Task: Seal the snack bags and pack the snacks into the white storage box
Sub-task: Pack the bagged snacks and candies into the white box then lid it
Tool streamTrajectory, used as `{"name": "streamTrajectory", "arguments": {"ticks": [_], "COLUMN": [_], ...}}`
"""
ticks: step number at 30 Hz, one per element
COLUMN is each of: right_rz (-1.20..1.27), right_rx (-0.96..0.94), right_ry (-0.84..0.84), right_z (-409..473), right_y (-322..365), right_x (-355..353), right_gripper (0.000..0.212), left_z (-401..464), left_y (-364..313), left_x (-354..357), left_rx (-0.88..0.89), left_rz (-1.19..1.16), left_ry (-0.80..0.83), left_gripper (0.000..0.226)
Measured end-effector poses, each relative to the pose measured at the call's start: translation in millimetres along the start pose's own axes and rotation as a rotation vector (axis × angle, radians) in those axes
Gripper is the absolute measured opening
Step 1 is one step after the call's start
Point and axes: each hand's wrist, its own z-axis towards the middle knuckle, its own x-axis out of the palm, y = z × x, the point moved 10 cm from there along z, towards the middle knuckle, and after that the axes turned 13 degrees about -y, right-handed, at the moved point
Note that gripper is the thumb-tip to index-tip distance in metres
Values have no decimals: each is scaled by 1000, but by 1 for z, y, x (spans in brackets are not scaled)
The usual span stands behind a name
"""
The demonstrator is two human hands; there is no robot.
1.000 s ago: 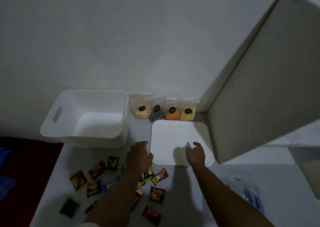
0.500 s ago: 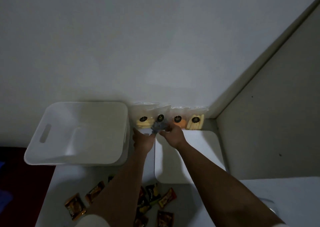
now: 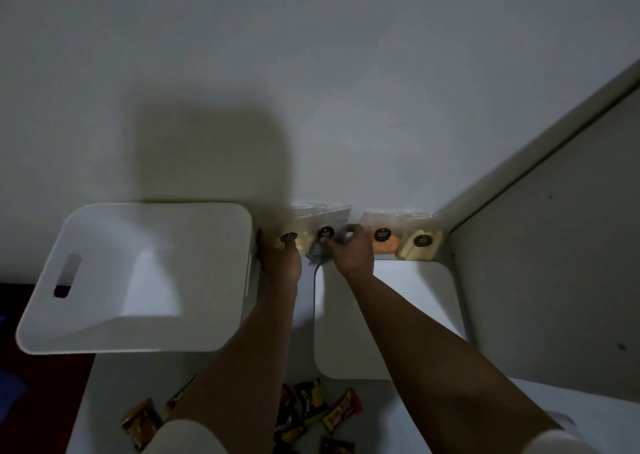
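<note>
Four clear snack bags stand in a row against the wall at the back of your worktop (image 3: pixel 304 342), each with a dark round sticker. From left to right: the pale-snack bag (image 3: pixel 304 231), the dark-snack bag (image 3: pixel 323 242), the orange-snack bag (image 3: pixel 382 242) and the stick-snack bag (image 3: pixel 420 244). Your right hand (image 3: pixel 351 251) is at the dark-snack bag, fingers curled and pinching its front just below the sticker. Your left hand (image 3: pixel 280 256) reaches to the pale-snack bag, fingers bent against its lower edge; whether it grips the bag or only touches it, you cannot tell, since the frame is dim and blurred there. The two bags on the right stand untouched, just beside each other.

The white storage box (image 3: pixel 138 277) sits open and empty at the left, its near wall touching your left wrist area, a slot handle in its left wall. A flat white lid (image 3: pixel 415 315) lies on the worktop under your right forearm, in front of the bags. Small wrapped candies (image 3: pixel 311 408) are scattered near the front edge, between your forearms. A pale panel (image 3: pixel 554 263) rises at the right.
</note>
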Motion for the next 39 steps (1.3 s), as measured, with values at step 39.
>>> {"name": "streamTrajectory", "arguments": {"ticks": [39], "right_rz": [594], "right_rx": [-239], "right_ry": [60], "right_z": [-191], "right_y": [234], "right_x": [-47], "right_gripper": [23], "left_z": [-21], "left_y": [-157], "left_x": [-299], "left_rx": [513], "left_rz": [13], "left_ry": [-253], "left_gripper": [14]}}
